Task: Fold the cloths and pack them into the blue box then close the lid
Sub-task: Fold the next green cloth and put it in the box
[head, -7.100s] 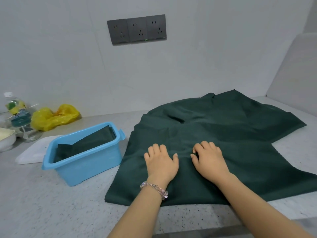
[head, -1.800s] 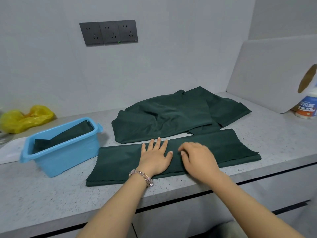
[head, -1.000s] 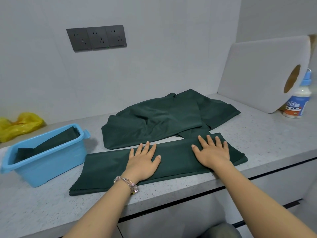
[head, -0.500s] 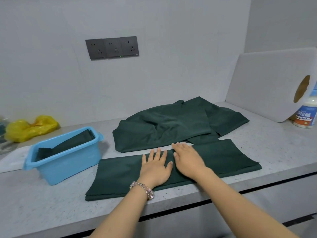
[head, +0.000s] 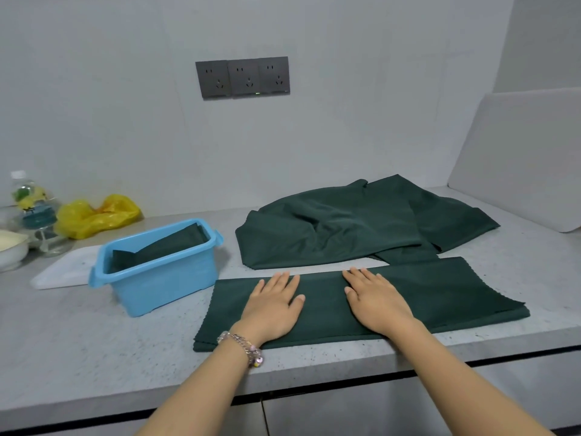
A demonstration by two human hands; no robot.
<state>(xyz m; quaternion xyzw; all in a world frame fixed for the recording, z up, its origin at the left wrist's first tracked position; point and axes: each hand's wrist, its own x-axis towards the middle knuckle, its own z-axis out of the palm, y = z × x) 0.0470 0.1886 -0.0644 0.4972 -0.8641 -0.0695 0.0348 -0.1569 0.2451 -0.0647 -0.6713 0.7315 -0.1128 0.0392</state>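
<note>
A dark green cloth (head: pixel 440 294) lies folded into a long strip along the counter's front edge. My left hand (head: pixel 272 305) and my right hand (head: pixel 374 298) press flat on its middle, fingers straight, a palm's width apart. Behind it a second, loose green cloth (head: pixel 355 225) lies rumpled. The blue box (head: pixel 163 278) stands open to the left, with a folded green cloth (head: pixel 163 247) leaning inside. Its white lid (head: pixel 59 272) lies flat behind the box on the left.
A yellow plastic bag (head: pixel 94 215), a bottle (head: pixel 30 202) and a white bowl (head: pixel 11 250) sit at the far left by the wall. A white board (head: pixel 518 165) leans at the right. Wall sockets (head: pixel 242 77) are above. The counter edge (head: pixel 314 376) runs just below my wrists.
The cloth went from spread wide to a long narrow strip. In the last half second my right hand slid rightward away from my left hand, smoothing the strip.
</note>
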